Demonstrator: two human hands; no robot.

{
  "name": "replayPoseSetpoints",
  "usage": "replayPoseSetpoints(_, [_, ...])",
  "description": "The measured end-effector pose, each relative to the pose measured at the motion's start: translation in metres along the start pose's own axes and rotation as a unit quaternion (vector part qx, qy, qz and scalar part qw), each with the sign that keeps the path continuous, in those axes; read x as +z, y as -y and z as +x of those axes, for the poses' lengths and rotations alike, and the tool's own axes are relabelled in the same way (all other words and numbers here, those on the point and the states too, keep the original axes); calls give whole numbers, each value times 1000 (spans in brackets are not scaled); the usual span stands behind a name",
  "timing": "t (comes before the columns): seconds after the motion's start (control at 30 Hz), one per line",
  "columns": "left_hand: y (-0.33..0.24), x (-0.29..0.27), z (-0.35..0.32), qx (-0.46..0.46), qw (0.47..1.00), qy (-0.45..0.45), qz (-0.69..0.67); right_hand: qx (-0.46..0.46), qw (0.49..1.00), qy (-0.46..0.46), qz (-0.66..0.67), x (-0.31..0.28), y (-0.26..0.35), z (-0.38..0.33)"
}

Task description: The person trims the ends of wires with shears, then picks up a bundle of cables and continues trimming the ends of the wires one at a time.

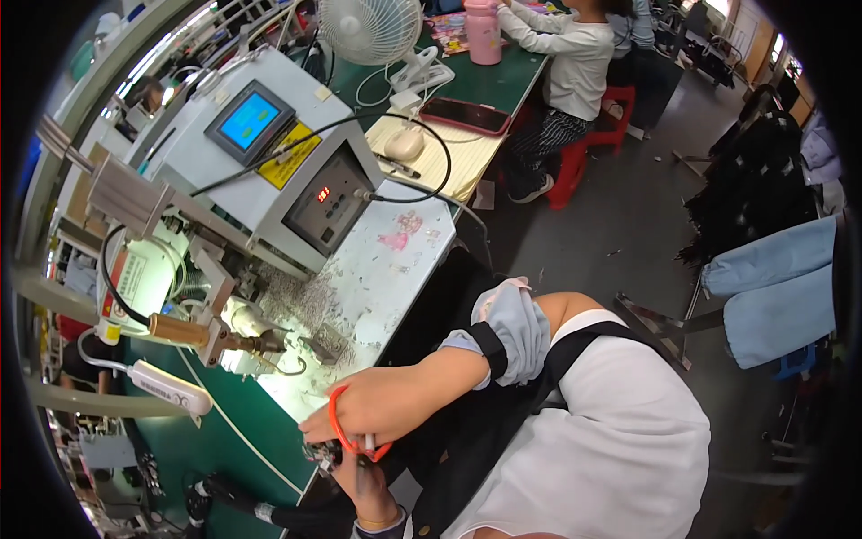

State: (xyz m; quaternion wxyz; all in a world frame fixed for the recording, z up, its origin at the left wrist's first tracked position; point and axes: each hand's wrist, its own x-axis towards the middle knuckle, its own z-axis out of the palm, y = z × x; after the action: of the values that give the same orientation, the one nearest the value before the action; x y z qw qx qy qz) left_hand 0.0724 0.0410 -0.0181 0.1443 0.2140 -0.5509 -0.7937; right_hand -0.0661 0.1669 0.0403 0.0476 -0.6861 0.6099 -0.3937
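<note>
My right hand [386,404] is closed around red-orange-handled scissors [335,415], with one handle loop by the back of the hand. Just below it, my left hand [366,492] has its fingers closed near a small cluster of dark and shiny metallic pieces [323,454]. The fingers overlap there, so exactly what the left hand grips is hidden. Both hands are close together at the near edge of the white work plate [395,278]. Beside them stands the lit metal head [260,343] of a bench machine, with many small dark bits heaped around it.
Behind the plate stands a grey control box [260,171] with a blue screen. A white fan [373,27], a phone [467,115] and a pink bottle [483,34] are farther back. Another person [579,63] sits on a red stool. Light-blue fabric pieces [777,296] hang at right.
</note>
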Motion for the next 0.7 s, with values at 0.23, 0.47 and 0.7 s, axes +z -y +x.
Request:
replayPoseSetpoints(0.23, [-26, 33, 5, -9, 1000, 25, -16, 251, 924, -126, 258, 4, -10, -11])
replayPoseSetpoints(0.47, [-23, 17, 7, 28, 997, -34, 61, 103, 969, -226, 0, 26, -17, -18])
replayPoseSetpoints(0.7, [-29, 15, 0, 15, 998, -10, 56, 69, 975, -188, -93, 26, -23, -11])
